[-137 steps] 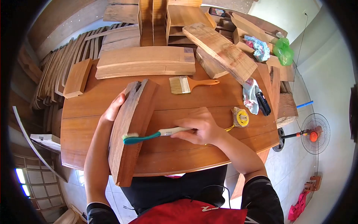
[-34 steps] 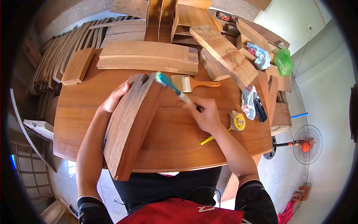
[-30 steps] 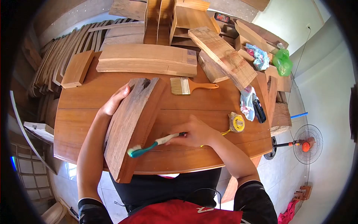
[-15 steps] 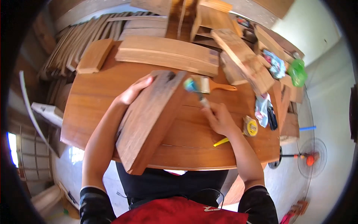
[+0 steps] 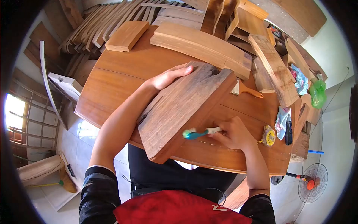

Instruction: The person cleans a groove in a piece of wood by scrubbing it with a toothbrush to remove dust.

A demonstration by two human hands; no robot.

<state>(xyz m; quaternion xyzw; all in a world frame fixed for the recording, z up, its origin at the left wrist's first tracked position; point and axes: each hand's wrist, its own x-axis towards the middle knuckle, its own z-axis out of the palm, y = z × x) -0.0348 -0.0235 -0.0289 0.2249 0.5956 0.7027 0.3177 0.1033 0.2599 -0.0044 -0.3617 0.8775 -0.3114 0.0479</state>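
A thick wooden block with a dark, rough patch at its far end lies slantwise across the near edge of the table. My left hand grips its far left edge, thumb on the top face and the other fingers hidden behind. In my right hand is a toothbrush with a teal neck and a white handle. Its bristles point left, right by the block's right side face. A paintbrush with an orange handle lies partly behind the block's far right corner.
On the brown wooden table rest a yellow tape measure, a small wood piece, a long curved block and a plank. A green plastic bag is at the right, with a fan below it.
My right hand has brought the toothbrush from the block's far right corner toward me, beside its right face. My left hand still holds the block. The whole view has shifted.
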